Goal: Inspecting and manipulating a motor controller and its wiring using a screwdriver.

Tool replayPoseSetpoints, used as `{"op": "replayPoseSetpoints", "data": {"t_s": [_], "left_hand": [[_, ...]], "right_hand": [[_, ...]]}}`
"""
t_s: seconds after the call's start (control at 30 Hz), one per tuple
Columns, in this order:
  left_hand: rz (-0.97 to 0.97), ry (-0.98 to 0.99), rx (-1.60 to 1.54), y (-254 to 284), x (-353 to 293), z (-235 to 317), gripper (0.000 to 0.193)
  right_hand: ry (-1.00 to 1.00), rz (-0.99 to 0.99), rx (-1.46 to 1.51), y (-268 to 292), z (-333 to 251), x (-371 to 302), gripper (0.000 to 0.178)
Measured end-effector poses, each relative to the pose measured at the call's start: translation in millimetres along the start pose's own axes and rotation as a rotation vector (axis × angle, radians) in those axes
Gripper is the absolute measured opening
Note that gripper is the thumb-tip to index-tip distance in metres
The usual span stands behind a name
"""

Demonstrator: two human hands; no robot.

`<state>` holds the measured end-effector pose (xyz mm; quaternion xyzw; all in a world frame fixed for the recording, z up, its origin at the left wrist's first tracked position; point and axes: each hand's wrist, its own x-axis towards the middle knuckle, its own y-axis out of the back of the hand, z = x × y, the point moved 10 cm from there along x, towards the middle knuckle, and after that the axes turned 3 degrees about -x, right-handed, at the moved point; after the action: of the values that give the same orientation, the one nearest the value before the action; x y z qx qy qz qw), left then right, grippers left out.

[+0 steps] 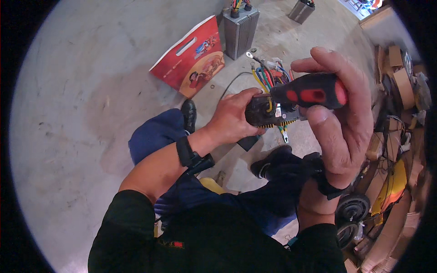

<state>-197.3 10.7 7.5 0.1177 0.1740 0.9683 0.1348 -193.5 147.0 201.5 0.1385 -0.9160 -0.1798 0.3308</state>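
My left hand [233, 116] is wrapped round the left side of a dark finned motor controller [260, 116], holding it up above the floor between my legs. Yellow, blue, green and red wires [263, 78] fan out from its far side, one ending in a ring terminal. Close above its end face, my right hand [350, 123] grips a screwdriver [312, 92] by its black and red handle, thumb on one side and fingers on the other. The screwdriver's tip points toward the controller, but whether it touches a screw is hidden.
A red paper carrier [193, 59] stands on the concrete floor ahead, beside a grey finned controller [241, 34]. Another grey controller [302, 11] is farther back. Along the right lie cardboard pieces [403, 93], black wheels [353, 208] and a yellow part [392, 184].
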Motion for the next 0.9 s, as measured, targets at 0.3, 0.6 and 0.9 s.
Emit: {"op": "replayPoseSetpoints", "data": {"t_s": [0.3,0.6,0.9], "left_hand": [[0.023,-0.018,0.028,1,-4,-1,0.091],[0.005,0.042,0.007,-5,-5,-18,0.088],[-0.053,0.083,0.015,-4,-4,-12,0.056]], "right_hand": [[-0.029,0.037,-0.253,-2,-8,-5,0.059],[0.124,-0.012,-0.267,-15,-15,3,0.063],[0.079,-0.130,-0.099,-9,-18,5,0.053]]}}
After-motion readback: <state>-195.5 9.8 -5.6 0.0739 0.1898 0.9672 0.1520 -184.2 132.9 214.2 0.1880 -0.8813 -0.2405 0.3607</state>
